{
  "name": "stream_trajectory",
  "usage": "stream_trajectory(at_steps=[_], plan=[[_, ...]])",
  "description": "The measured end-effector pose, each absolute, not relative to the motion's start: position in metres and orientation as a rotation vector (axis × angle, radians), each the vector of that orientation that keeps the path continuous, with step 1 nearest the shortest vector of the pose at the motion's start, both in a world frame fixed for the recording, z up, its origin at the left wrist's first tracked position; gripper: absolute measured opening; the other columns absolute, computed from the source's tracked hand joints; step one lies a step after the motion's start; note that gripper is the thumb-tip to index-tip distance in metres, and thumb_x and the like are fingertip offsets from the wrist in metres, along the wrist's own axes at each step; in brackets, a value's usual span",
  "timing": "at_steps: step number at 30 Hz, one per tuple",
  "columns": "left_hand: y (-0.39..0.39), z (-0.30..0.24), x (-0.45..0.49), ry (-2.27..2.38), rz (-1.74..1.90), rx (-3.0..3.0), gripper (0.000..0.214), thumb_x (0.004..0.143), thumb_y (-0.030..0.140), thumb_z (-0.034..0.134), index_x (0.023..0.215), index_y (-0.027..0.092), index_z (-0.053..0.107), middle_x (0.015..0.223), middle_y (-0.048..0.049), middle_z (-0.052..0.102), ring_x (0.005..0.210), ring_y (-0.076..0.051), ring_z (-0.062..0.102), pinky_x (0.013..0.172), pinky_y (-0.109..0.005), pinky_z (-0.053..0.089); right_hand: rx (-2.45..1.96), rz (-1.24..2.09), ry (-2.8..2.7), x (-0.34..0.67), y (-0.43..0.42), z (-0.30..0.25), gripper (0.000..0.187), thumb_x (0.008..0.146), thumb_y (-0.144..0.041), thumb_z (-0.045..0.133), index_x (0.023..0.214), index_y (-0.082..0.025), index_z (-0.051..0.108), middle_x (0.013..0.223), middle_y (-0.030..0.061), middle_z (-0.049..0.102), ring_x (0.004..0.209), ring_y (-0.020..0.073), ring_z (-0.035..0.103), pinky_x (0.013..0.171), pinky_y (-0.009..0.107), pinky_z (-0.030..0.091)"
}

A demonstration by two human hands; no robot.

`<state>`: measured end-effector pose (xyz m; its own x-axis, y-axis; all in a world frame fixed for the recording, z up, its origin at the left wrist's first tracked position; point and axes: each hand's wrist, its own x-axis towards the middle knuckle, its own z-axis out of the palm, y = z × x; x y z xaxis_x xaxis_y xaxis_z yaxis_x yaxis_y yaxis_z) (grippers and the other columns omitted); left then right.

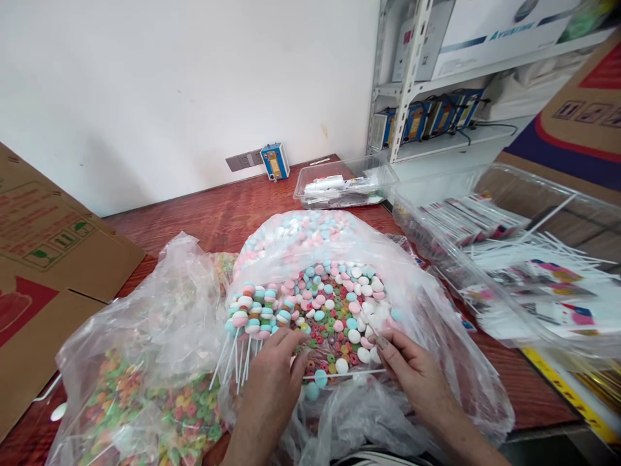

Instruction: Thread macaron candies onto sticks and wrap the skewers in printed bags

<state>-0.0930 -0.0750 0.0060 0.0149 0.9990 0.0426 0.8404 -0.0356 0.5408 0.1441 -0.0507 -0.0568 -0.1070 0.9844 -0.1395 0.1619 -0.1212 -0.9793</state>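
Observation:
A transparent plastic bag (436,310) lies open in front of me with pink, white and blue button-shaped candies (359,285) and small coloured ring candies (334,323). My left hand (276,372) is over its left side, thumb and fingers curled close together; what is between them is hidden. A thin white stick (349,373) runs across between my hands, its right end going into my right hand (417,372), which is closed. Blue candies (321,378) are at the stick. Beside my left hand, several white sticks carry stacked candies (255,310) and rest on the pile.
Left is another bag of ring candies (150,395) beside a cardboard box (43,259). To the right, a clear tray (509,181) holds white sticks and packets. A smaller clear bin (383,175), a blue device (275,162) and a metal shelf (405,84) are behind.

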Motion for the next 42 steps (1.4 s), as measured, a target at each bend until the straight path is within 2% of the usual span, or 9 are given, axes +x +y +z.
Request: stream_trajectory(at_steps=[6,10,15,21,26,34,38,42], plan=[[-0.014,-0.025,-0.066,1.923,0.495,2.094,0.029,0.090,0.006,0.042,0.097,0.019,0.067,0.097,-0.0084,0.066,0.089,-0.021,0.063,0.076,-0.031,0.047,-1.336,1.513,-1.082,0.146,-0.051,-0.084,0.048,0.081,-0.066,0.060,0.090,-0.019,0.065,0.059,-0.0055,0.043,0.050,0.0101,0.034,0.044,0.021,0.025],[0.013,-0.043,-0.061,1.955,0.383,2.207,0.031,0.089,0.004,0.041,0.097,0.018,0.068,0.096,-0.0096,0.066,0.090,-0.023,0.061,0.075,-0.032,0.045,-1.332,1.552,-1.053,0.148,-0.054,-0.091,0.048,0.082,-0.067,0.058,0.088,-0.019,0.062,0.056,-0.0076,0.035,0.049,0.0095,0.027,0.044,0.022,0.020],[0.027,-0.050,-0.064,1.886,0.348,2.267,0.032,0.086,0.003,0.046,0.099,0.023,0.068,0.100,-0.0064,0.067,0.096,-0.023,0.059,0.080,-0.031,0.044,-1.327,1.528,-1.110,0.147,-0.055,-0.088,0.047,0.084,-0.065,0.056,0.089,-0.019,0.064,0.054,-0.0069,0.037,0.048,0.0112,0.029,0.044,0.023,0.022],[0.033,-0.055,-0.067,1.923,0.336,2.257,0.025,0.089,0.006,0.043,0.095,0.018,0.064,0.099,-0.0104,0.066,0.092,-0.025,0.059,0.078,-0.034,0.044,-1.323,1.494,-1.171,0.148,-0.052,-0.087,0.043,0.086,-0.061,0.053,0.086,-0.020,0.067,0.052,-0.0054,0.042,0.048,0.0126,0.036,0.045,0.024,0.030],[0.032,-0.045,-0.069,1.949,0.379,2.234,0.018,0.091,0.010,0.044,0.094,0.018,0.060,0.093,-0.0092,0.064,0.087,-0.023,0.059,0.073,-0.032,0.044,-1.301,1.503,-1.172,0.148,-0.053,-0.086,0.039,0.086,-0.057,0.054,0.090,-0.021,0.067,0.049,-0.0062,0.040,0.049,0.0135,0.038,0.046,0.024,0.031],[0.005,-0.028,-0.074,1.868,0.609,2.176,0.016,0.094,0.014,0.044,0.092,0.021,0.059,0.093,-0.0054,0.063,0.088,-0.020,0.060,0.075,-0.030,0.044,-1.297,1.498,-1.216,0.149,-0.053,-0.085,0.035,0.088,-0.053,0.053,0.085,-0.020,0.065,0.055,-0.0060,0.041,0.050,0.0123,0.033,0.047,0.024,0.028],[-0.005,-0.041,-0.067,1.828,0.605,2.176,0.020,0.094,0.014,0.043,0.095,0.022,0.061,0.102,-0.0057,0.062,0.093,-0.019,0.060,0.079,-0.030,0.046,-1.298,1.487,-1.241,0.148,-0.053,-0.085,0.035,0.087,-0.053,0.054,0.077,-0.020,0.062,0.058,-0.0053,0.043,0.051,0.0120,0.034,0.048,0.024,0.029],[-0.008,-0.053,-0.061,1.892,0.507,2.222,0.016,0.092,0.011,0.045,0.091,0.021,0.058,0.100,-0.0058,0.061,0.095,-0.020,0.059,0.080,-0.031,0.047,-1.308,1.468,-1.253,0.147,-0.052,-0.082,0.036,0.087,-0.054,0.053,0.080,-0.020,0.063,0.058,-0.0054,0.044,0.052,0.0121,0.035,0.047,0.023,0.029]])
